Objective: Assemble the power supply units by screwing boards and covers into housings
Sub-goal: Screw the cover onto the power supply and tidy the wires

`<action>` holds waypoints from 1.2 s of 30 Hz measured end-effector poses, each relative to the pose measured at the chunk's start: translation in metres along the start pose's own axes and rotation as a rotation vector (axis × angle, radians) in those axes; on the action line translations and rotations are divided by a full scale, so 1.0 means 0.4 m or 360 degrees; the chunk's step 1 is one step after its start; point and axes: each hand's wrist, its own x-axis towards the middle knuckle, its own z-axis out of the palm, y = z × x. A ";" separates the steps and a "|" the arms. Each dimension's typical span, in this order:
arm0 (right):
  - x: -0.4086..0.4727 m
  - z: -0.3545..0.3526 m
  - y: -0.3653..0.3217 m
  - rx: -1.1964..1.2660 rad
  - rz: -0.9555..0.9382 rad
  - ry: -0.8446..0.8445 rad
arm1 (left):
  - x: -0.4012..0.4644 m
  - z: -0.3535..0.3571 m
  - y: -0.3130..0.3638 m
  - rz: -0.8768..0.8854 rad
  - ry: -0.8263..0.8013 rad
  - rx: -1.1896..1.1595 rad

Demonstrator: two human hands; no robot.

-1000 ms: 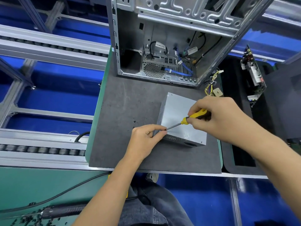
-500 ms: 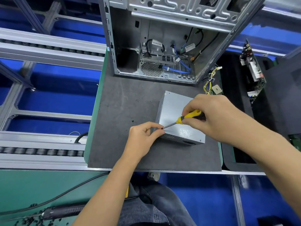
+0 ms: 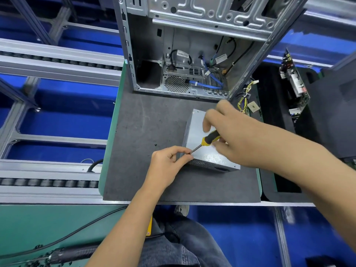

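Head view: at six o'clock, the screwdriver [image 3: 209, 138] is clasped by the right hand [image 3: 237, 135] while its tip is pinched steady by the left hand [image 3: 169, 162] against the power supply [image 3: 208, 151], presumably seating a screw.

Grey mat [image 3: 146, 120] on green bench [image 3: 28, 224]; roller conveyor rails [image 3: 48, 183]; blue floor [image 3: 63, 124].

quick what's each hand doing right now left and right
Left hand: fingers pinched at the screwdriver tip, against the near left corner of the power supply unit.
Right hand: holding the yellow and black screwdriver by its handle.
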 end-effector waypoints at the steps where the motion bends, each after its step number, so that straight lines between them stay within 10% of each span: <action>1: 0.000 -0.001 -0.002 -0.0063 0.0001 0.0008 | 0.000 0.000 -0.001 0.0012 0.0001 0.0010; 5: 0.005 0.023 -0.024 -0.0753 0.0082 0.0158 | 0.002 -0.004 -0.004 -0.0013 -0.0041 0.0021; 10: -0.009 0.015 -0.014 -0.0243 -0.0132 0.0004 | 0.004 -0.003 -0.001 -0.0011 -0.0036 0.0032; 15: 0.028 0.025 0.012 -0.0757 0.0051 0.0185 | 0.004 -0.003 0.003 0.0049 -0.0003 0.0039; 19: -0.001 0.010 0.024 -0.0238 -0.0048 0.0039 | 0.009 0.001 0.004 0.0090 -0.0011 0.0049; 24: 0.005 0.040 -0.015 -0.0887 -0.0085 0.0211 | 0.006 0.003 0.002 0.0016 -0.0012 0.0021; 29: -0.006 0.013 0.003 -0.0230 -0.0054 -0.0036 | 0.006 0.004 0.003 -0.0003 0.0005 0.0004; 36: 0.030 0.039 0.001 -0.0672 -0.0032 0.0223 | 0.006 0.001 0.002 0.0026 0.0018 0.0001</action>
